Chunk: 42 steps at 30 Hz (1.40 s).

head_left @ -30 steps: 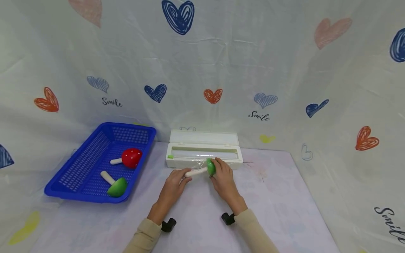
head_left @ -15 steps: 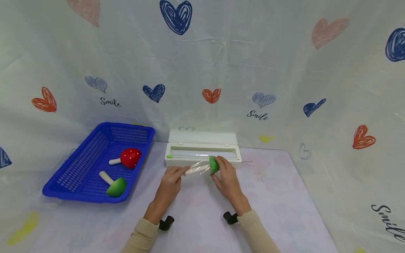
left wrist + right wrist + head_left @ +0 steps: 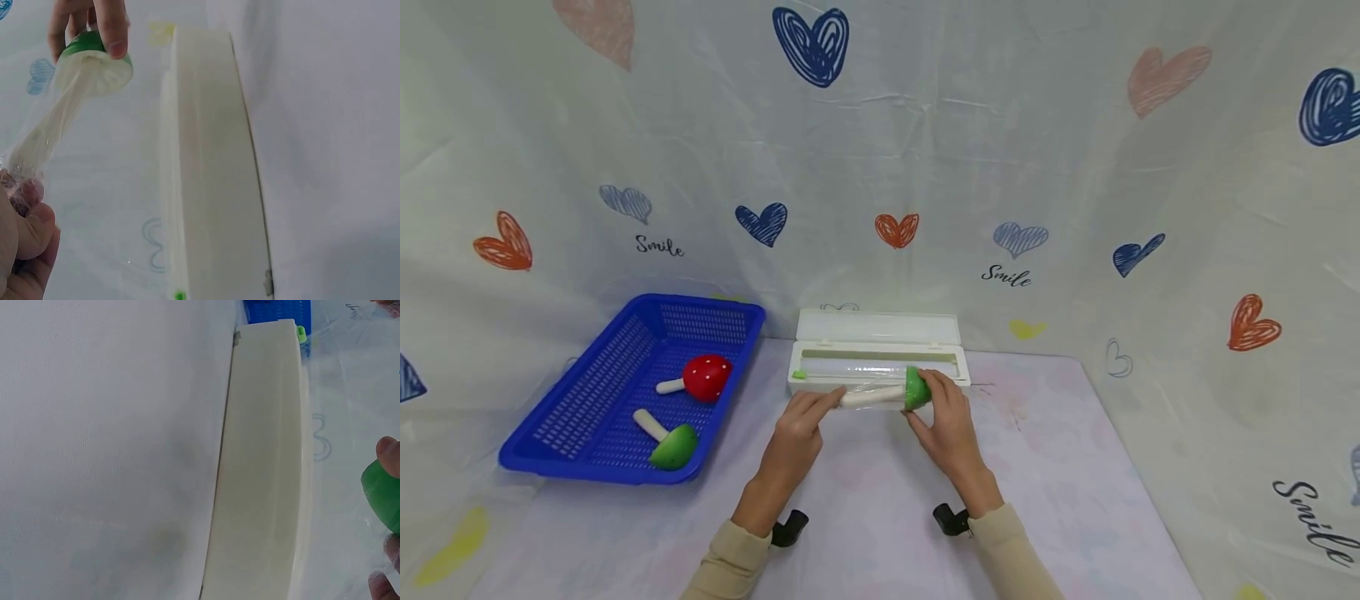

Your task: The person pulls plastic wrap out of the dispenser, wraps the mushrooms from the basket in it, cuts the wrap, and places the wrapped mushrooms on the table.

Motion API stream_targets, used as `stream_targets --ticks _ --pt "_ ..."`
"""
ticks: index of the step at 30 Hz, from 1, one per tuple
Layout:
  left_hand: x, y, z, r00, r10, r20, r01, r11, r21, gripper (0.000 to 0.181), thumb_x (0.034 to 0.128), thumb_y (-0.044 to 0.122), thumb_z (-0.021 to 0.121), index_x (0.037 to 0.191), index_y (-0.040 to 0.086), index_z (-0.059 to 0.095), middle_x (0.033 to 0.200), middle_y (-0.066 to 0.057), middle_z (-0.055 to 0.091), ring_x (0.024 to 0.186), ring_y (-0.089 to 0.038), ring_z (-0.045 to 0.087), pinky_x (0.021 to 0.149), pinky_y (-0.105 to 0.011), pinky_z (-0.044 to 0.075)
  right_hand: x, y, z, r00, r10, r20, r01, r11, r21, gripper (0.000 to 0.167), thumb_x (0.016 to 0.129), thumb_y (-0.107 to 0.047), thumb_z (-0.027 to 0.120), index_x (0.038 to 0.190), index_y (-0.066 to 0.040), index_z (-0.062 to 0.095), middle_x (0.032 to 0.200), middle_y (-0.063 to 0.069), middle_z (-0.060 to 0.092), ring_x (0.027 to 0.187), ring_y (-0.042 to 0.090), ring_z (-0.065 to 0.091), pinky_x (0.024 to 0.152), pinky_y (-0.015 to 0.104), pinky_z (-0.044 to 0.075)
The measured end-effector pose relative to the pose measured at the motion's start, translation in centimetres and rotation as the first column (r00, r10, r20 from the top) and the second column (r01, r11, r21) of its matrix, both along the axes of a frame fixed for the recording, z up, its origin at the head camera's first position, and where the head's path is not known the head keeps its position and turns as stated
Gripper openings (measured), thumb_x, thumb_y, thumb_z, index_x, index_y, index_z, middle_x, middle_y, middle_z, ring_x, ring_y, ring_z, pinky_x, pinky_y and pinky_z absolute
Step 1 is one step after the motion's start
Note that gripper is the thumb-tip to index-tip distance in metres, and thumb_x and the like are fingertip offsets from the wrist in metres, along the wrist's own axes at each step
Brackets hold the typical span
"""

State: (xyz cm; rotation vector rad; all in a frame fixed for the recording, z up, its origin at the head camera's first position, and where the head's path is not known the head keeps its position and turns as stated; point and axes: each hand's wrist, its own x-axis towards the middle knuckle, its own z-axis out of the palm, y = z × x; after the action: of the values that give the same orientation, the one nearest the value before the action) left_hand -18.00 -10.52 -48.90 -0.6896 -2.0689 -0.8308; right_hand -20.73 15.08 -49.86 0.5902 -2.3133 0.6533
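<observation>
A toy mushroom with a green cap [image 3: 916,388] and white stem [image 3: 874,397] is held up in front of the cling film dispenser [image 3: 796,385]. Clear cling film [image 3: 47,134] wraps the stem and bunches at its end. My left hand [image 3: 790,446] pinches that bunched film between thumb and fingers. The right hand [image 3: 953,442] grips the cap, its thumb below and fingers over the far side. In the right wrist view only parts of the cap [image 3: 382,494] and fingertips show. The dispenser's lid [image 3: 880,327] stands raised, with a film roll inside.
To the left stands a blue basket [image 3: 520,457] with a red spotted mushroom [image 3: 707,377] and another green mushroom [image 3: 674,447] in it. A heart-printed sheet [image 3: 880,150] hangs behind the table [image 3: 1060,492]. The dispenser has a green slider [image 3: 800,374].
The mushroom has shifted right and come closer to level. My right hand has moved right with the cap, and the left hand has slid slightly left at the stem end, pulling the film along.
</observation>
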Motion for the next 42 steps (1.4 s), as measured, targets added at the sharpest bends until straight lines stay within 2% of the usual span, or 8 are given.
stream_targets --ticks 3,6,11,19,25,32,36,42 --pt "0.0 0.2 0.3 1.0 -0.021 -0.007 0.021 1.0 0.012 0.059 0.0746 -0.033 0.065 0.122 0.0 0.073 0.098 -0.01 0.069 0.091 -0.021 0.065 0.075 -0.028 0.059 0.1 0.2 0.2 1.0 0.002 -0.014 -0.002 1.0 -0.005 0.076 0.075 -0.011 0.094 0.139 -0.001 0.054 0.134 0.018 0.058 0.121 0.035 0.059 0.094 0.052 0.052" --pt "0.0 0.6 0.4 0.999 -0.036 -0.013 0.036 0.999 0.008 0.054 0.0746 -0.023 0.077 0.124 -0.003 0.07 0.097 -0.01 0.066 0.09 -0.021 0.063 0.073 -0.026 0.057 0.2 0.4 0.5 0.999 0.009 -0.038 -0.01 1.0 -0.019 0.076 0.073 -0.011 0.094 0.138 0.0 0.056 0.132 0.019 0.059 0.12 0.036 0.059 0.091 0.053 0.053" --pt "-0.2 1.2 0.6 1.0 0.0 -0.031 0.0 1.0 -0.006 0.055 0.0709 -0.008 0.088 0.123 -0.004 0.07 0.095 -0.011 0.064 0.086 -0.021 0.063 0.07 -0.024 0.055 0.2 0.7 0.9 0.999 0.013 -0.048 -0.014 1.0 -0.027 0.075 0.073 -0.012 0.095 0.137 -0.001 0.057 0.131 0.019 0.06 0.118 0.036 0.06 0.091 0.053 0.052" --pt "0.2 1.5 1.4 1.0 0.012 -0.012 -0.013 0.999 -0.034 0.041 0.078 -0.003 0.084 0.118 0.001 0.073 0.112 -0.012 0.072 0.099 -0.026 0.067 0.081 -0.032 0.058 0.6 1.4 1.5 0.998 0.025 -0.055 -0.027 0.999 -0.035 0.073 0.075 -0.012 0.093 0.138 -0.002 0.058 0.131 0.018 0.06 0.118 0.036 0.058 0.088 0.051 0.049" --pt "0.4 1.4 2.5 0.999 -0.005 -0.038 0.002 0.997 -0.072 0.035 0.0797 0.001 0.083 0.113 0.001 0.073 0.102 -0.009 0.075 0.097 -0.026 0.067 0.087 -0.038 0.056 0.9 2.0 2.1 0.997 0.047 -0.059 -0.05 0.998 -0.043 0.074 0.075 -0.014 0.093 0.138 0.001 0.055 0.13 0.017 0.062 0.116 0.035 0.058 0.09 0.05 0.048" --pt "0.5 1.5 2.6 0.999 -0.046 -0.016 0.045 0.998 -0.052 0.038 0.0792 -0.002 0.083 0.115 -0.001 0.071 0.104 -0.01 0.069 0.096 -0.021 0.068 0.081 -0.026 0.059 1.3 2.5 2.8 0.994 0.074 -0.075 -0.08 0.994 -0.072 0.076 0.072 -0.013 0.094 0.134 0.004 0.055 0.128 0.016 0.065 0.114 0.034 0.06 0.091 0.048 0.047" --pt "0.7 1.6 3.0 0.999 -0.047 -0.013 0.046 0.998 -0.05 0.036 0.081 0.002 0.083 0.115 0.0 0.071 0.104 -0.01 0.068 0.096 -0.021 0.066 0.08 -0.027 0.059 1.7 2.7 3.1 0.994 0.07 -0.087 -0.076 0.995 -0.071 0.08 0.07 -0.014 0.095 0.135 0.005 0.054 0.126 0.017 0.066 0.114 0.035 0.06 0.093 0.049 0.047" --pt "1.1 1.6 3.6 0.998 -0.057 -0.037 0.056 0.998 -0.037 0.028 0.0958 0.02 0.068 0.115 -0.001 0.07 0.103 -0.011 0.068 0.094 -0.022 0.066 0.079 -0.029 0.059 2.1 2.8 3.6 0.992 0.081 -0.098 -0.09 0.992 -0.091 0.079 0.069 -0.013 0.095 0.135 0.004 0.056 0.126 0.017 0.067 0.115 0.035 0.059 0.094 0.049 0.046"
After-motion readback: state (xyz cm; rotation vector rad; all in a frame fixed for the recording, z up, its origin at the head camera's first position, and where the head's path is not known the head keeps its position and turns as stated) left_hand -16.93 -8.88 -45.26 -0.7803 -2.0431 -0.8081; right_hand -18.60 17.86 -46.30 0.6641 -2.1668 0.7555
